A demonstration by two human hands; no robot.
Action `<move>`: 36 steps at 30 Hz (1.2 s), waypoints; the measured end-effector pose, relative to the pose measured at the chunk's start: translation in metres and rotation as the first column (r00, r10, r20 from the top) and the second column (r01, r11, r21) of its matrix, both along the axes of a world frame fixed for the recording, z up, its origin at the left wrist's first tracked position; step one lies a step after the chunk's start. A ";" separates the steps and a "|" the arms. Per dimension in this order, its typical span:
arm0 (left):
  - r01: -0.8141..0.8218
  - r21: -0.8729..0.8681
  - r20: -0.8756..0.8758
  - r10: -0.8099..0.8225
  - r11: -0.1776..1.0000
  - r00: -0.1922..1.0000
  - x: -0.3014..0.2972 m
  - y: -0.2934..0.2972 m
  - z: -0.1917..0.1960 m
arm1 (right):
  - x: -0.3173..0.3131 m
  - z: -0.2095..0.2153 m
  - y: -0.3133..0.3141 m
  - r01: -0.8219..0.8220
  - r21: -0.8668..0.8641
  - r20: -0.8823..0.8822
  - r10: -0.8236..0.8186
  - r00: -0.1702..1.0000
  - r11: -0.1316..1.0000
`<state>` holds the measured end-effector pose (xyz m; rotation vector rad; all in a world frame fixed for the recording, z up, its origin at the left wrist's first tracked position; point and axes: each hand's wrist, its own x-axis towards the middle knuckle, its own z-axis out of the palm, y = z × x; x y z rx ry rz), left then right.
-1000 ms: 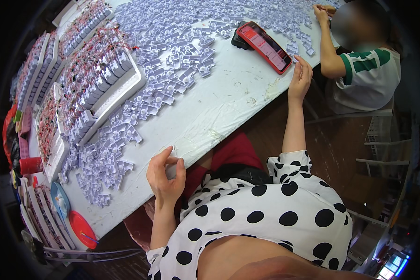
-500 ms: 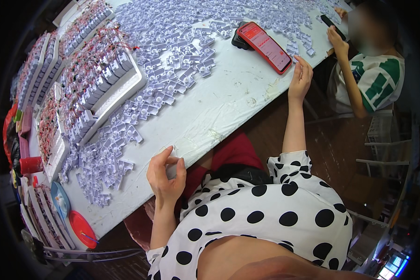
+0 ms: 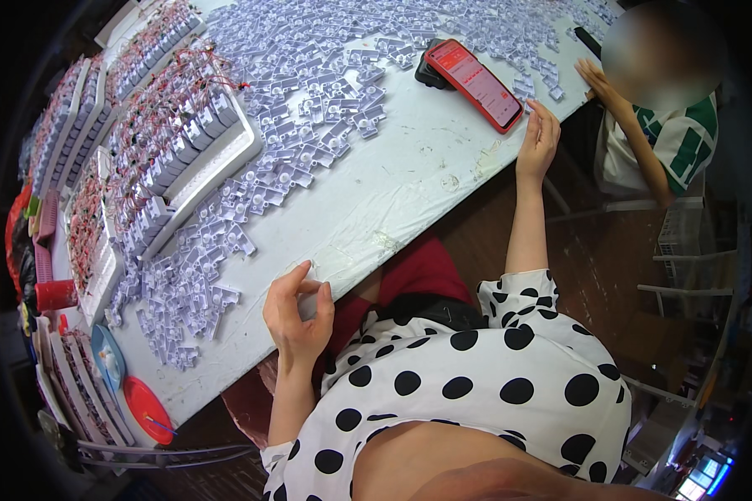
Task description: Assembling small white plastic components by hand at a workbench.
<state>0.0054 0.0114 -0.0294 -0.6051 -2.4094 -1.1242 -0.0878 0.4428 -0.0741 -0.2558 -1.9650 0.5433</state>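
Note:
My left hand (image 3: 297, 316) rests at the table's near edge, thumb and fingers apart, with nothing in it. Farther right, my right hand (image 3: 540, 140) lies by the same edge, fingers loosely stretched and holding nothing. Just beyond its fingertips is a smartphone (image 3: 479, 88) in a red case, its screen lit, leaning on a small black object (image 3: 431, 68). Many small white plastic housings (image 3: 263, 188) spread over the table (image 3: 368, 196), the nearest ones left of and beyond my left hand.
White trays (image 3: 217, 171) of upright white parts with red and black wires stand at the left. Near the left corner are a red dish (image 3: 146, 409) and a blue dish (image 3: 107, 355). At the far right sits another person (image 3: 656, 150), one hand on the table edge by a dark phone-like object (image 3: 587, 40).
The other person has leaned closer to the table and lowered a hand onto its edge, away from the dark object. My own hands and the red-cased phone have stayed put.

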 end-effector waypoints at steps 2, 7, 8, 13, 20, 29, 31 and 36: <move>0.004 -0.001 0.001 -0.004 1.000 1.000 0.000 0.000 0.000 | 0.000 0.000 0.000 -0.003 -0.002 0.001 0.003 1.000 1.000; 0.002 0.001 0.009 -0.002 1.000 1.000 0.000 0.001 0.001 | 0.000 0.001 -0.001 0.000 -0.007 0.008 0.000 1.000 1.000; 0.001 0.000 0.006 -0.001 1.000 1.000 0.000 0.001 0.001 | -0.001 0.002 0.000 0.000 -0.007 0.007 0.000 1.000 1.000; 0.006 -0.001 0.006 -0.006 1.000 1.000 0.000 0.002 0.003 | 0.000 0.002 0.001 0.003 -0.002 0.010 -0.003 1.000 1.000; 0.019 0.030 -0.053 -0.018 0.999 0.998 -0.003 0.002 -0.001 | 0.003 0.017 -0.008 0.007 0.059 0.088 -0.012 0.996 0.998; -0.006 0.047 -0.031 0.008 0.999 0.999 -0.005 0.004 0.000 | -0.005 0.031 -0.011 -0.192 0.216 0.246 0.137 0.959 0.957; -0.014 0.066 -0.014 0.015 0.998 1.000 -0.003 0.003 0.000 | -0.007 0.031 -0.015 -0.195 0.281 0.292 0.110 0.950 0.939; -0.053 0.051 0.023 0.052 0.997 0.998 0.000 0.002 0.003 | -0.004 0.020 -0.010 -0.209 0.164 0.113 0.192 0.975 0.964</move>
